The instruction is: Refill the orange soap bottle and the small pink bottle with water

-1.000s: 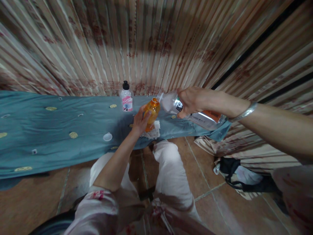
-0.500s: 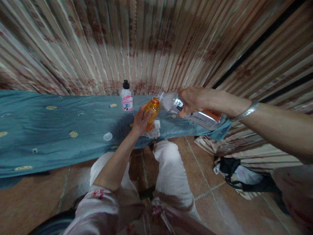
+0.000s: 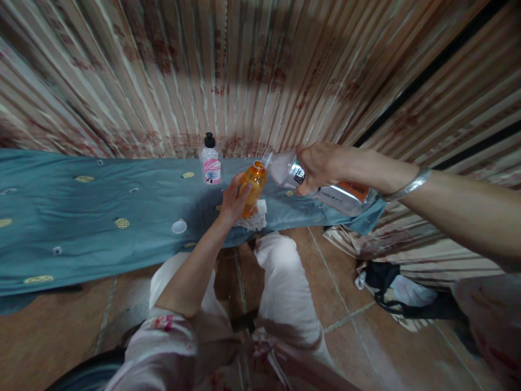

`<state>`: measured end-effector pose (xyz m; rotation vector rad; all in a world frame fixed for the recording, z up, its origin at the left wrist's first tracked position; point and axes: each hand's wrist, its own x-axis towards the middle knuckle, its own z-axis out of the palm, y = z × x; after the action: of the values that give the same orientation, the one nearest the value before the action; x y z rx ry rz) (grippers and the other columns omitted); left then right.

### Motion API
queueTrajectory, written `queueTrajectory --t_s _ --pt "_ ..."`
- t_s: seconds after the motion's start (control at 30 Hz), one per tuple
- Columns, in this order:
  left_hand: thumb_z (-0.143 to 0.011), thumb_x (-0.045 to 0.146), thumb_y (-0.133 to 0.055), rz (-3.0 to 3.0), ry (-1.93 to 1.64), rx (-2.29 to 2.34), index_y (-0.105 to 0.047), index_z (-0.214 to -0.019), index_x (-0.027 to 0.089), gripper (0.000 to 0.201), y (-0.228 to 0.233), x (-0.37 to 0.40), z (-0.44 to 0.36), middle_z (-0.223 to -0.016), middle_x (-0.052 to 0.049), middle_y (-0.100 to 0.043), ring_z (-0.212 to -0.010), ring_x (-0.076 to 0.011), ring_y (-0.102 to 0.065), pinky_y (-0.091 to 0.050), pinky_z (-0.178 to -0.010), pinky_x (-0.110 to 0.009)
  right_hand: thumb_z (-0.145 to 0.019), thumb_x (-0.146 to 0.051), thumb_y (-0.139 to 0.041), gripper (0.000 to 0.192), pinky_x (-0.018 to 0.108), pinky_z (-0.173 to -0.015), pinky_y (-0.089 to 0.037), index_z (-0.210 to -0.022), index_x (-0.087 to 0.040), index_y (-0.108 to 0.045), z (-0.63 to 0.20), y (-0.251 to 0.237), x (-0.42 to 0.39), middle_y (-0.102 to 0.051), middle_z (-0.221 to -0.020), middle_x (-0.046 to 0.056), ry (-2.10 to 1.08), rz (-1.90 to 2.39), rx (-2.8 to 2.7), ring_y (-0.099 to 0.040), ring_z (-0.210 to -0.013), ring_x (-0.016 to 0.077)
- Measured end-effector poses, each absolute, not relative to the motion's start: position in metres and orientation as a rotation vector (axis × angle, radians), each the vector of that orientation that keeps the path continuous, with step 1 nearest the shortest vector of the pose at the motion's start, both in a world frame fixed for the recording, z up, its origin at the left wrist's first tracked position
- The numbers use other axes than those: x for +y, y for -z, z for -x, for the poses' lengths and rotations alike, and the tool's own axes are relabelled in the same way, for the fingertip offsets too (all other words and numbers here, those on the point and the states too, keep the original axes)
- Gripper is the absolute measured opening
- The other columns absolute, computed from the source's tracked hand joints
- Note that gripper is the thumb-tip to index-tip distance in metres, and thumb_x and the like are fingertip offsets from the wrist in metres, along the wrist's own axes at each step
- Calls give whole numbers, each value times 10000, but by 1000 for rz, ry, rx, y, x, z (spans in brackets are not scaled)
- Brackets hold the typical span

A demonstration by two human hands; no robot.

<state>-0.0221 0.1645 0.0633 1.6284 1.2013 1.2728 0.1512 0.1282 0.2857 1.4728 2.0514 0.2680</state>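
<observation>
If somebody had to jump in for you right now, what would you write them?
Left hand: grips the open orange bottle, upright on a white cloth on the blue table cover.
Right hand: holds the clear bottle tipped, its mouth at the orange bottle's opening.
Done: both bottles uncapped; a white cap lies on the cover.
Left: finish pouring, recap. The fill level can't be judged.

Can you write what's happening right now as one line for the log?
left hand: holds upright orange plastic bottle | right hand: tilts clear plastic bottle, mouth at orange bottle's opening | surface: teal cloth
</observation>
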Motion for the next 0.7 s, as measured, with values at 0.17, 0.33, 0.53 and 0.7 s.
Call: queueTrajectory --t_s 0.17,0.33,0.53,0.7 --pt "-928 445 -537 -1629 -1276 1193 -610 -1271 237 407 -64 164 23 -1270 -68 -722 -1186 -240 -669 -505 -1058 -384 -807 -534 -761 744 341 -669 -448 -1233 52 -593 -152 -285 129 -717 -1072 290 -249 -1479 2054 -705 -955 349" --pt "-924 446 -546 -1636 -1273 1200 -609 -1274 220 421 -64 164 23 -1298 -85 -709 -1214 -248 -654 -489 -1079 -390 -802 -530 -768 755 347 -669 -446 -1229 65 -585 -156 -283 130 -718 -1045 297 -265 -1468 2087 -702 -962 360" --pt "-914 459 -558 -1596 -1279 1211 -616 -1267 240 419 -63 165 21 -1256 -66 -725 -1192 -250 -663 -504 -1050 -392 -804 -537 -765 758 339 -690 -456 -1239 59 -592 -153 -284 129 -711 -1100 293 -270 -1480 2059 -704 -987 351" --pt "-916 449 -540 -1596 -1286 1200 -614 -1278 220 435 -64 164 22 -1282 -79 -718 -1187 -244 -666 -499 -1058 -384 -770 -566 -783 777 350 -695 -482 -1278 -7 -606 -157 -280 134 -731 -1094 244 -280 -1500 2064 -706 -975 343"
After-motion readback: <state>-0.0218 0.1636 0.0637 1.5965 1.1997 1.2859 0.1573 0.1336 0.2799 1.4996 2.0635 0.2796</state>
